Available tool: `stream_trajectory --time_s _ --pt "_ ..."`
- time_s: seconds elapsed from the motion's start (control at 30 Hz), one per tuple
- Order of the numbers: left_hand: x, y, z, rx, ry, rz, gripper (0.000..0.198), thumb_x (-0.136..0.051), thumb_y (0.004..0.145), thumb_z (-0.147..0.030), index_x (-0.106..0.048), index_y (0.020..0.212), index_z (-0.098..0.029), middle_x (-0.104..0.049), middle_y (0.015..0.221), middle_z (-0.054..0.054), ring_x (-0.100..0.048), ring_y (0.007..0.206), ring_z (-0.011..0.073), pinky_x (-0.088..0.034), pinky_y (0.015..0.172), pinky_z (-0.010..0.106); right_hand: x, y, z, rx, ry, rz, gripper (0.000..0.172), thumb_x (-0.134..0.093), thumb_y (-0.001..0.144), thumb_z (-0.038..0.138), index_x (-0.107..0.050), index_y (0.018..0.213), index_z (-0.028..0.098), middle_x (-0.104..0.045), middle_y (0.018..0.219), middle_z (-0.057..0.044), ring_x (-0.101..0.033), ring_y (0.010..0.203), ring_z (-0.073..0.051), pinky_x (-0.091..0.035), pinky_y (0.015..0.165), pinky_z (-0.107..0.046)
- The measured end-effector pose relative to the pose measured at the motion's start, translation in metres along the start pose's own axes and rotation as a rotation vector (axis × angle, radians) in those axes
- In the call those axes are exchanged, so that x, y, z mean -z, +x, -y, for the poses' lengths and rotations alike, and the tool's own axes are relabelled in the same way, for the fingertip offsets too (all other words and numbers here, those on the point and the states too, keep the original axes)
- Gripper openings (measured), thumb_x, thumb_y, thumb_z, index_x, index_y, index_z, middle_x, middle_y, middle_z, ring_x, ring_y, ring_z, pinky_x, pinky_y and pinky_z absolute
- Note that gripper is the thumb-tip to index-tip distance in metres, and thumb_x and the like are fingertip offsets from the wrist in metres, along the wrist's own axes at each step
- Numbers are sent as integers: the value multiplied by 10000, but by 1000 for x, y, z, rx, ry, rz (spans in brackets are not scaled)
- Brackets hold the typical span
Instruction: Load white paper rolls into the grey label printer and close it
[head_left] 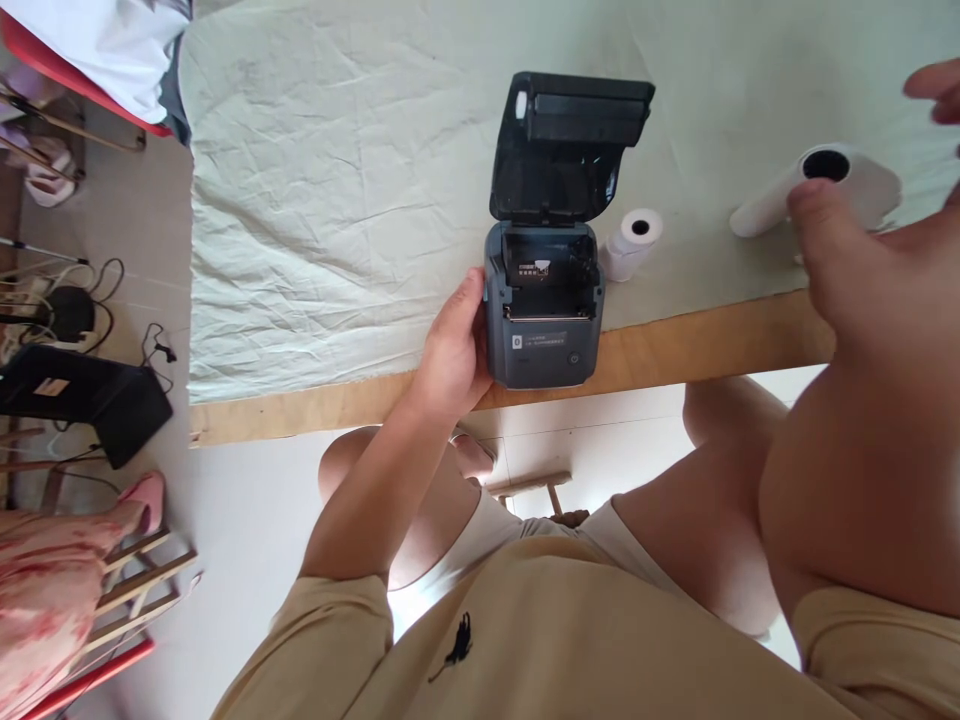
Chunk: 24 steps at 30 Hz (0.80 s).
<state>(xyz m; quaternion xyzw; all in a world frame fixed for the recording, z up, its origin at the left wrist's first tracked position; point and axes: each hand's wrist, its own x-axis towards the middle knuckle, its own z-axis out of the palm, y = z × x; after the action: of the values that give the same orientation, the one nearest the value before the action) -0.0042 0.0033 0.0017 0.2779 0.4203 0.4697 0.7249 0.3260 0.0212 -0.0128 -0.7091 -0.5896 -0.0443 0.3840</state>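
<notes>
My left hand (455, 345) grips the left side of a dark grey label printer (544, 352), thumb up along its edge. The printer's lid (559, 170) stands open at the back, and its paper compartment shows no roll. Just right of it a small white paper roll (626, 250) stands upright. At the right, my right hand (892, 260) is spread over a larger white paper roll (769, 205), the thumb overlapping its end near the dark core. Fingertips (937, 90) show apart at the right edge, partly cut off; whether the thumb touches the roll is unclear.
A pale green cloth (337, 200) covers the table, with its wooden edge (705, 340) bare in front. Below left are a black object (82, 395), tangled cables and a wooden rack (142, 580). Another person's patterned clothing (52, 590) shows at the lower left.
</notes>
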Motion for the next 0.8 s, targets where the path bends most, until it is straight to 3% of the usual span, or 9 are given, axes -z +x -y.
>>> stream_trajectory --time_s 0.07,0.17,0.27,0.33,0.43,0.57,0.67,0.8 --pt "0 0 1 -2 -8 3 321 -589 1077 -471 -796 1037 -229 -902 1066 25 -704 1506 305 -609 1266 436 -12 7 -19 -1 -42 40 676 -963 774 529 -708 1345 271 -718 1402 -110 -698 1300 -379 -526 1049 -611" --pt "0 0 1 -37 -35 10 289 -587 1071 -411 -803 1009 -229 -905 1068 12 -707 1504 295 -611 1269 439 -25 7 -25 -73 -2 88 858 -1072 592 365 -674 1347 278 -738 1269 -95 -715 1166 -331 -551 910 -501" --pt "-1 -1 0 -31 -17 0 282 -589 1062 -406 -801 995 -233 -903 1081 2 -726 1479 296 -622 1257 444 -24 0 -14 -150 128 51 773 -1007 688 277 -610 1351 256 -721 969 -32 -736 1009 -290 -480 738 -400" --pt "-2 -1 -1 -20 15 -20 283 -598 1056 -427 -798 1000 -234 -899 1056 4 -744 1451 301 -635 1236 440 -17 -5 -6 -134 254 51 622 -895 775 153 -595 1313 243 -729 934 -32 -761 956 -262 -467 699 -372" --pt "-3 0 -2 -28 34 -51 286 -595 1056 -430 -800 1013 -236 -891 997 1 -776 1398 293 -656 1197 419 -9 -7 1 -86 272 186 544 -770 788 4 -646 1257 250 -782 1081 -83 -775 958 -220 -540 759 -373" --pt "-3 0 -2 -31 31 -68 304 -566 1069 -401 -808 993 -233 -886 964 -10 -820 1303 271 -679 1142 394 -10 -1 -1 -95 71 314 618 -938 699 75 -731 1254 253 -732 1218 -127 -717 1194 -260 -586 929 -402" --pt "-4 1 -2 -44 46 -65 322 -565 1078 -430 -806 990 -236 -882 951 -14 -835 1262 264 -698 1091 383 -15 -1 -7 -105 76 217 701 -968 666 84 -730 1302 259 -694 1256 -112 -699 1088 -220 -565 880 -387" --pt "-2 -1 -2 -81 69 7 342 -622 1057 -516 -814 1016 -236 -874 951 -11 -854 1196 260 -718 977 352 -16 -5 -16 27 342 10 763 -944 785 271 -617 1473 316 -647 1257 -87 -656 1060 -205 -472 712 -341"
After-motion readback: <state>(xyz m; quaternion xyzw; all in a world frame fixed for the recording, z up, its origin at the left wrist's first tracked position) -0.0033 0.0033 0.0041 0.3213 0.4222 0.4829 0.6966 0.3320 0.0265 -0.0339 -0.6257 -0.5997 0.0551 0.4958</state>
